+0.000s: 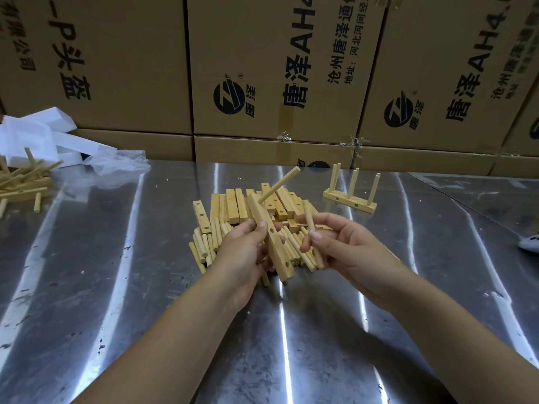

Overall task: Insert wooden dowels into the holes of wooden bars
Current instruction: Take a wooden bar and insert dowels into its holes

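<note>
My left hand (243, 252) grips a wooden bar (277, 255) held at a slant above the metal table. One dowel (280, 184) stands in the bar's far hole and points up to the right; two open holes show lower on the bar. My right hand (344, 243) pinches a loose dowel (309, 221) just right of the bar, with a few more dowels (316, 255) lying across its palm. Beneath both hands lies a pile of bars (233, 207) and dowels (204, 246).
A bar with several upright dowels (351, 191) stands at the back right of the steel table (145, 287). More assembled pieces (20, 182) lie at the far left beside white foam and plastic (43, 135). Cardboard boxes (262, 68) wall off the back.
</note>
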